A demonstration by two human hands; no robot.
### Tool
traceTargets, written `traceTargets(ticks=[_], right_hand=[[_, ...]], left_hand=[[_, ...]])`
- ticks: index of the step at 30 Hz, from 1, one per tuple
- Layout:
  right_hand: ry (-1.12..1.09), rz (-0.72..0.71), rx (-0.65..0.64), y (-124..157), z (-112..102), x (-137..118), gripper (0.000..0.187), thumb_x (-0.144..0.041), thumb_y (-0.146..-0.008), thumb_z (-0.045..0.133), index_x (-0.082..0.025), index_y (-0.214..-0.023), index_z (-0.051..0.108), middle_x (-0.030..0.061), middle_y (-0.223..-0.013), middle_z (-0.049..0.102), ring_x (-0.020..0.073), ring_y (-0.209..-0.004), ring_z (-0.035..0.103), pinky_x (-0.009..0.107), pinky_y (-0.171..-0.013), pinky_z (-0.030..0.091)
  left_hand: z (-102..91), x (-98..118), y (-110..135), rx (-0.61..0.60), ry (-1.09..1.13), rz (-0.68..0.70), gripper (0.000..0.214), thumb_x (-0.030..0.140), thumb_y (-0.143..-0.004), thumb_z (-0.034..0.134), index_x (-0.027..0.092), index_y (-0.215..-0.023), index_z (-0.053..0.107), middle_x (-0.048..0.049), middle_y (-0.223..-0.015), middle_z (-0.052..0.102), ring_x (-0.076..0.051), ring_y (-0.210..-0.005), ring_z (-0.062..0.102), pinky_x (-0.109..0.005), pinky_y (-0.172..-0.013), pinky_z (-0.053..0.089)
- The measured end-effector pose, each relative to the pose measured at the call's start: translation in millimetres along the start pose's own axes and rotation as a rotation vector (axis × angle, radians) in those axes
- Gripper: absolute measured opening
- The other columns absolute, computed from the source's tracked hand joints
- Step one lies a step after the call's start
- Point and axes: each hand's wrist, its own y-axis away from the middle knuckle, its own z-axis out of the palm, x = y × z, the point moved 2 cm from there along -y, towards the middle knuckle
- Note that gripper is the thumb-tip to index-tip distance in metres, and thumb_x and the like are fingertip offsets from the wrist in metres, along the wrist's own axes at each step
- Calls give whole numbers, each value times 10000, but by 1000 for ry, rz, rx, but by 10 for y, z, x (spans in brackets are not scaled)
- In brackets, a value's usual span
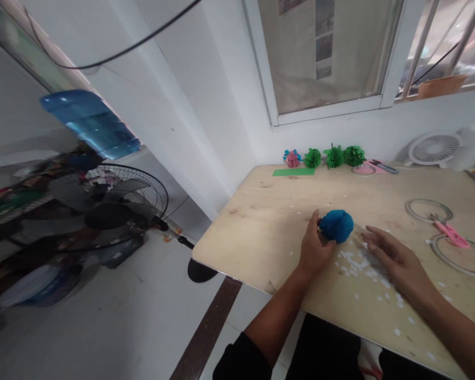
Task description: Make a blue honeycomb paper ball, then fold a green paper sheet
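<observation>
A round blue paper ball (339, 226) with a crease down its middle is near the centre of the wooden table (257, 221). My left hand (315, 247) curves around its left side, fingers at the back and thumb at the front, closed on it. To the right of the ball, a small gap away, my right hand (393, 258) holds nothing, its fingers stretched out and apart. Small white paper scraps (358, 264) lie scattered between and below my hands. Whether the ball rests on the tabletop I cannot tell.
Pink-handled snips (451, 234) and wire rings (459, 258) lie on the right. Along the wall stand green paper balls (334, 157), a pink and blue one (292, 158), a green strip (293, 172) and a small white fan (435, 149). A black standing fan (130, 195) is left.
</observation>
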Motion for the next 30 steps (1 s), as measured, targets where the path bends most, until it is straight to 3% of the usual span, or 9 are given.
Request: traceTargets(ticks=[19, 26, 30], right_hand=[[74, -75, 29, 13, 7, -38, 599, -595, -797, 634, -200, -1247, 626, 133, -1246, 703, 354, -1195, 638, 512, -1014, 530], [154, -244, -40, -85, 101, -128, 542, -564, -865, 581, -244, -1303, 587, 124, -1296, 678, 327, -1179, 650, 511, -978, 549], [210, -331, -48, -168, 210, -95, 638, -571, -863, 588, -254, -1407, 483, 145, -1412, 586, 344, -1301, 556, 533, -999, 530]], left_hand=[[11, -82, 76, 61, 105, -10, 804, 111, -725, 653, 231, -1477, 397, -125, -1429, 546, -289, -1322, 531, -468, -1125, 432], [5, -97, 101, 66, 120, -17, 794, 87, -718, 631, 215, -1472, 417, -131, -1423, 550, -284, -1336, 521, -454, -1157, 404], [8, -110, 112, 69, 119, -8, 800, 82, -709, 634, 233, -1467, 428, -120, -1430, 552, -290, -1368, 492, -463, -1186, 370]])
